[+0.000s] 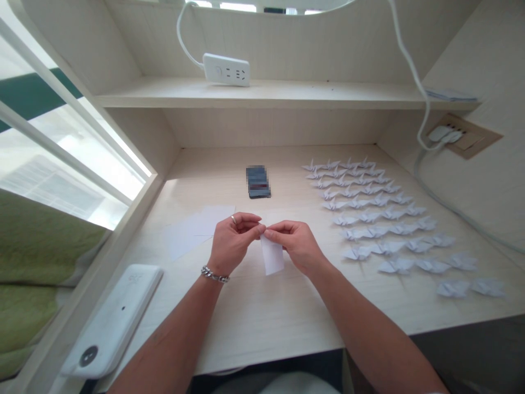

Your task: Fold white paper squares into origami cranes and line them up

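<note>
A small white sheet of paper (pixel 272 257) hangs between my two hands over the desk, its lower edge free and its top edge pinched. My left hand (pixel 235 238), with a ring and a chain bracelet, grips its upper left corner between thumb and fingers. On the other side my right hand (pixel 297 241) pinches the top of the same sheet, thumb in front. The fingertips of both hands nearly meet there and hide any fold. Several flat white sheets (pixel 184 239) lie on the desk beyond my left hand.
Rows of folded white paper cranes (pixel 377 213) cover the desk's right side. A dark phone-like object (pixel 258 182) lies behind my hands. At left rests a long white device (pixel 115 320). A power strip (pixel 226 70) stands on the shelf (pixel 279 90); a cable (pixel 414 65) hangs at right.
</note>
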Demonstrator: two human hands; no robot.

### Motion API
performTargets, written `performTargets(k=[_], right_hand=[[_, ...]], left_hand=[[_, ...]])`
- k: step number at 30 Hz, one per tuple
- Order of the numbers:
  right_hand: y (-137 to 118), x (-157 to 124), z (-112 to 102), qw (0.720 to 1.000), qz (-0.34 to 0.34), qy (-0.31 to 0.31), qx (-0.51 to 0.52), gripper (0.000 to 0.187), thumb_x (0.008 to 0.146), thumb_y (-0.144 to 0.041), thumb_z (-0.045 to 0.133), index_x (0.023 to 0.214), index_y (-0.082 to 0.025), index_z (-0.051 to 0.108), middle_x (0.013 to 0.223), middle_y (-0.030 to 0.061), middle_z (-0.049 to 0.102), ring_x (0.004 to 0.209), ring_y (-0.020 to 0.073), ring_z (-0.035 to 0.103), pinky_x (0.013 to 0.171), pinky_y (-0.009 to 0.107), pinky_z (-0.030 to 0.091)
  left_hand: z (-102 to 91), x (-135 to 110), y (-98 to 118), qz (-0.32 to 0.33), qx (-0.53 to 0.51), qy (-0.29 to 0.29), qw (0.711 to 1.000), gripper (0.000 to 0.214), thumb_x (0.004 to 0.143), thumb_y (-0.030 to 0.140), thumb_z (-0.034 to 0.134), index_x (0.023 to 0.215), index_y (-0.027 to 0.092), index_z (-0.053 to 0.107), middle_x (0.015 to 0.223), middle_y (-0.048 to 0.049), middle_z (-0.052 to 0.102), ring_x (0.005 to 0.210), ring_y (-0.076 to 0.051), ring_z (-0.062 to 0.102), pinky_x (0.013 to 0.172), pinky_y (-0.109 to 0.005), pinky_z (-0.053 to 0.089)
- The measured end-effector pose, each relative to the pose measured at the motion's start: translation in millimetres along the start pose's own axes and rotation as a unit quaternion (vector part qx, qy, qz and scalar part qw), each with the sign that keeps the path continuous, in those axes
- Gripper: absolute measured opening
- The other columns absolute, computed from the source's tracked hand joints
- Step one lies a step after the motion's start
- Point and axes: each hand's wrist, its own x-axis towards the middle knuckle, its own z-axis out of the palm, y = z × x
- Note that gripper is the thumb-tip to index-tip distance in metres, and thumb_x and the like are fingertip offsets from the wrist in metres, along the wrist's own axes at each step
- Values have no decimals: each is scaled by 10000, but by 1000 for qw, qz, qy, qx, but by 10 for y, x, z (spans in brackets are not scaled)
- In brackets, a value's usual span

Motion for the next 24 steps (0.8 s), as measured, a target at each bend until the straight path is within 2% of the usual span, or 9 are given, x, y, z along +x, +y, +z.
performTargets(k=[12, 24], right_hand=[[-3, 19, -25, 1000, -9, -7, -18, 249, 571, -344, 840, 739, -177, 764, 759, 67, 750, 709, 193, 666, 699, 338, 503], [1, 14, -20, 1000, -9, -7, -14, 223, 577, -309, 841, 736, -175, 763, 741, 61, 745, 684, 179, 653, 672, 319, 489]], left_hand=[[17, -6, 17, -19, -14, 4, 1000, 287, 592, 231, 837, 815, 129, 687, 687, -40, 723, 646, -163, 682, 650, -283, 559], [24, -13, 15, -10, -11, -1, 1000, 292, 629, 256, 817, 845, 126, 669, 674, -39, 716, 619, -151, 668, 626, -269, 553]])
